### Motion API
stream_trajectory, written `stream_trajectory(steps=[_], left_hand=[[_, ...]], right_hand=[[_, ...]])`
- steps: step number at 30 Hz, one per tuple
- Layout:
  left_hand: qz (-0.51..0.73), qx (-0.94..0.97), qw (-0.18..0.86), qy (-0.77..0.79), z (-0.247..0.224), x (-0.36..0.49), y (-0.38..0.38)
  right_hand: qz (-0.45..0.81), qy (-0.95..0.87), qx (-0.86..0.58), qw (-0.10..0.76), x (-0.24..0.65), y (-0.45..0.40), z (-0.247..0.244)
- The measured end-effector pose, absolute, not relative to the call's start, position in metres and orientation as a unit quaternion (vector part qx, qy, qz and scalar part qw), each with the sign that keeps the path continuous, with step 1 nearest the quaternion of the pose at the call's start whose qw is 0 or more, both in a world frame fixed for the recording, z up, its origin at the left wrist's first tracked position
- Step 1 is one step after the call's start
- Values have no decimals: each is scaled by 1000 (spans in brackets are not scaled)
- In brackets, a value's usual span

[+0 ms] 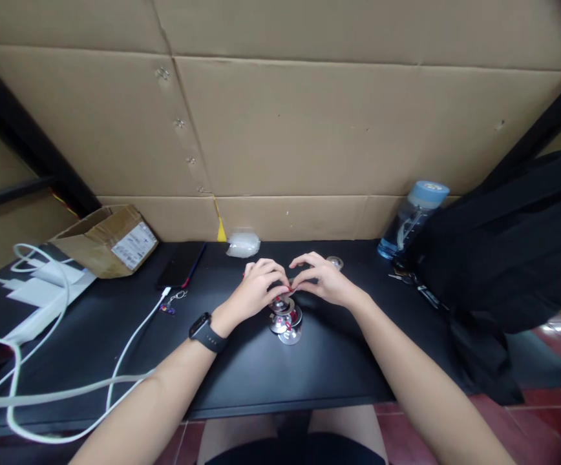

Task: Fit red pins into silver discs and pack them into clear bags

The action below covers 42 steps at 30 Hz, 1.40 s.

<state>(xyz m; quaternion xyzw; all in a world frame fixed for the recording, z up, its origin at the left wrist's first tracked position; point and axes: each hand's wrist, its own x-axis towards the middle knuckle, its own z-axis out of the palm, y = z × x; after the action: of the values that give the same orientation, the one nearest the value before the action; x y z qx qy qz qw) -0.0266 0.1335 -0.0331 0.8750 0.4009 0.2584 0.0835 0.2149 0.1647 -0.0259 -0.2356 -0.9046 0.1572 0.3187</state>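
Note:
Low over the middle of the black table, my left hand (262, 284) is pinched on a thin red cord (291, 290). From the other side, the thumb and a fingertip of my right hand (320, 279) close on the same cord, with the remaining fingers bent above. Just below the fingertips is a small cluster of shiny round metal discs (290, 334) with raised centres, like small cymbals. Bits of red cord show among them, and my fingers partly cover the upper ones. Another metal disc (335, 262) lies behind my right hand.
A cardboard box (103, 242), a phone (181, 265), a keyring (168, 309) and white cables (130, 357) occupy the left side. At the back lies a clear plastic packet (243, 245). A blue-lidded bottle (413, 216) and black backpack (513, 239) stand right. Cardboard walls the back.

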Motion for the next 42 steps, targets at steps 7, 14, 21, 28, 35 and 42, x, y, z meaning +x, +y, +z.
stream_trajectory(steps=[7, 14, 21, 28, 35, 42], left_hand=[[294, 806, -25, 513, -25, -74, 152], [231, 814, 11, 533, -38, -115, 170], [227, 814, 41, 533, -42, -111, 171], [226, 819, 30, 526, -40, -111, 170], [209, 858, 72, 463, -27, -82, 151], [159, 899, 107, 394, -36, -55, 139]], right_hand=[[255, -823, -347, 370, 238, 179, -20], [214, -659, -602, 396, 300, 222, -49], [220, -666, -635, 325, 312, 234, -70], [179, -701, -626, 291, 308, 227, -63], [103, -750, -577, 306, 298, 222, -55], [130, -811, -475, 315, 267, 207, -44]])
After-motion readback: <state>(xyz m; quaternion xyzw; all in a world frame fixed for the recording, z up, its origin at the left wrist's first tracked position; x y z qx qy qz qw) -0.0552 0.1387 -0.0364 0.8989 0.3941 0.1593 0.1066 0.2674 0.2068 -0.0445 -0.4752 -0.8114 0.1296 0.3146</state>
